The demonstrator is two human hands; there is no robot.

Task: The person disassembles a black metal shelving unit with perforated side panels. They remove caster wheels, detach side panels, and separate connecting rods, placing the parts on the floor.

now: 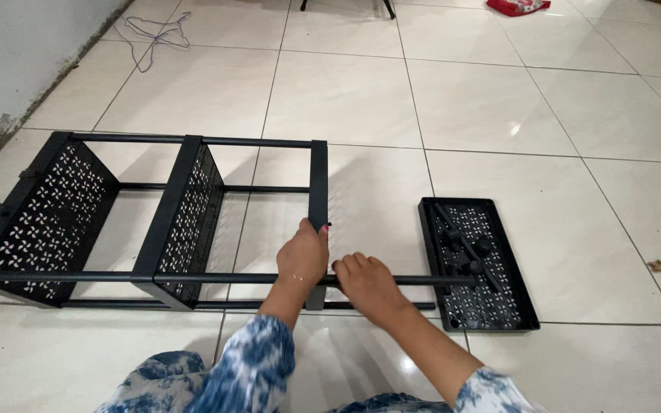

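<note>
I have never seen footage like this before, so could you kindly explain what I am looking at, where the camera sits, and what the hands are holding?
There is no machine here: a person is working with two bare hands, and the one picture comes from a camera worn on their head, looking down at a white tiled floor. A black metal shelf rack lies on its side, with perforated shelves joined by thin rods. The left hand grips the edge of the rightmost shelf panel. The right hand is closed around a black rod reaching rightward. Beside it lies a loose shelf tray holding small black parts. A purple cord lies farther off.
</note>
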